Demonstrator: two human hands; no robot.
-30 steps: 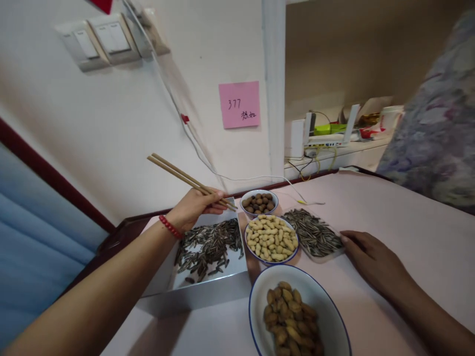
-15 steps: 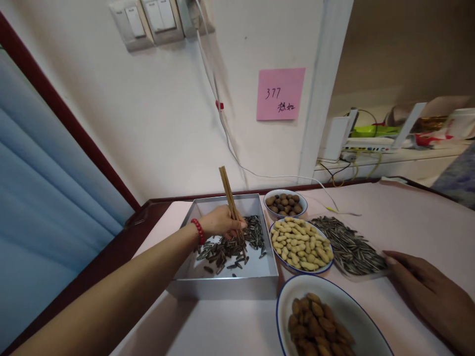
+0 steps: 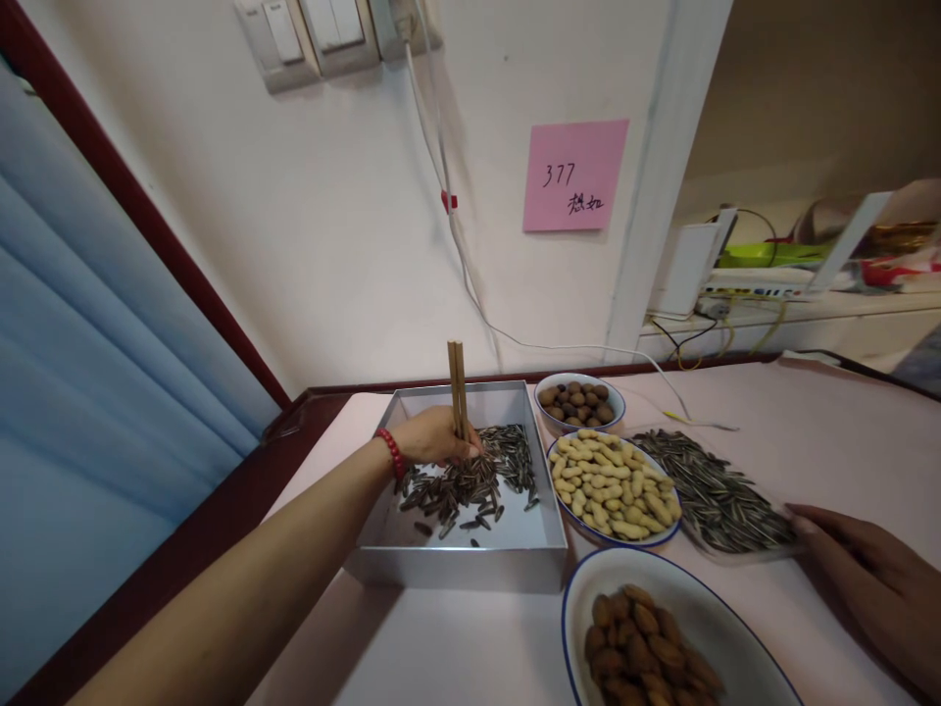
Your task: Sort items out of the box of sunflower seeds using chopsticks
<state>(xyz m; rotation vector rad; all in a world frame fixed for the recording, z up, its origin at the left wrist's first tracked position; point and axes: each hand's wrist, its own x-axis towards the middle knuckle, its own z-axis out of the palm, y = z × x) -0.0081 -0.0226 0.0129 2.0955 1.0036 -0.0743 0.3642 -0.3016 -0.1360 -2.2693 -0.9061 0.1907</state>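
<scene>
The left hand (image 3: 439, 437) holds two slim brown wooden chopsticks (image 3: 457, 387) — upright over dark striped seeds (image 3: 470, 482). The right hand (image 3: 874, 579) touches a clear plastic tray (image 3: 724, 556)

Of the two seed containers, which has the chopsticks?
The deep grey box, where the left hand holds the chopsticks upright; the shallow tray has the right hand at its edge.

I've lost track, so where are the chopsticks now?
The chopsticks are just left of centre in the head view, upright in the left hand at the seeds in the box.
</scene>
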